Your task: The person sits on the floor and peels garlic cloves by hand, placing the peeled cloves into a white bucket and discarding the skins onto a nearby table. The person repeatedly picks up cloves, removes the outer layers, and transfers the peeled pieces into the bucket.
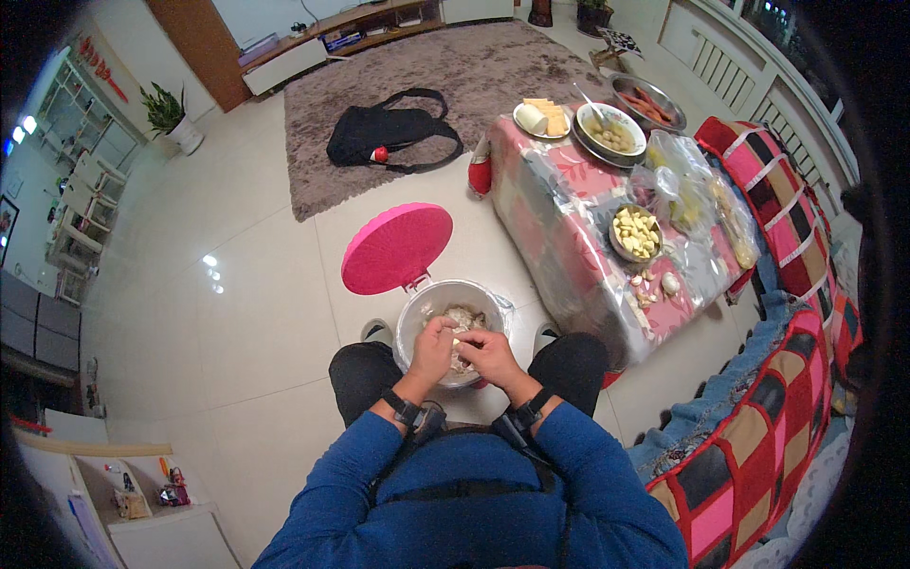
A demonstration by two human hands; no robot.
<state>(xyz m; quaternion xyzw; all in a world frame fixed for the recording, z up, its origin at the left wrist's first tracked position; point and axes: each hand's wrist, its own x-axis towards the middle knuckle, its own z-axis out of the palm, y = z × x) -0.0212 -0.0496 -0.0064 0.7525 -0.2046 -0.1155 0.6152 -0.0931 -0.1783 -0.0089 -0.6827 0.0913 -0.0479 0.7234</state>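
Observation:
My left hand [432, 350] and my right hand [490, 354] meet over a lined trash bin [409, 320] between my knees. Pinched between their fingertips is a small pale garlic clove [456, 342], partly covered by the fingers. Pale peelings [466, 317] lie inside the bin, whose pink lid [398, 247] is tipped up on the far side. On the table to the right, a metal bowl [635, 233] holds many peeled cloves. Loose unpeeled cloves [643, 297] and a whole garlic bulb [670, 284] lie close to that bowl.
The low table [540, 192] has a plastic-covered cloth and carries a plate of sliced food [542, 119], a soup bowl with a spoon [609, 130], a metal basin [647, 103] and plastic bags [682, 185]. A patchwork-covered sofa [753, 427] stands right; a black bag [384, 131] lies on the rug.

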